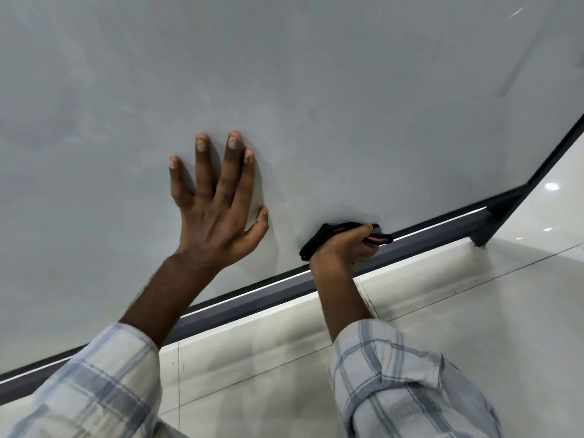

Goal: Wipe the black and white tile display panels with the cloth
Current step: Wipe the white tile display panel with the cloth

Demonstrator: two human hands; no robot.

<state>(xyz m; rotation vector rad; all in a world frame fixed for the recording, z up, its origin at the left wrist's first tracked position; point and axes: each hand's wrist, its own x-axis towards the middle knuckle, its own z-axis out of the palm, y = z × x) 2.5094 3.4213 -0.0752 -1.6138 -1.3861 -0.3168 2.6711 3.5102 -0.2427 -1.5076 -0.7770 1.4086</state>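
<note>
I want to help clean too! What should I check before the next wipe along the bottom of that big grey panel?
1. Cloth in hand: ok. The right hand is closed on the black cloth.
2. Cloth touching the panel: ok, pressed on near its bottom edge.
3. Panel steadied: ok. The left hand lies flat on it, fingers spread.
4. Room to wipe sideways: ok. The strip above the dark frame is bare to the corner.
5. Left hand out of the cloth's way: ok if wiping toward the corner; not ok the other way.
6. Cloth clean enough: cannot tell, mostly hidden in the fist.
</note>
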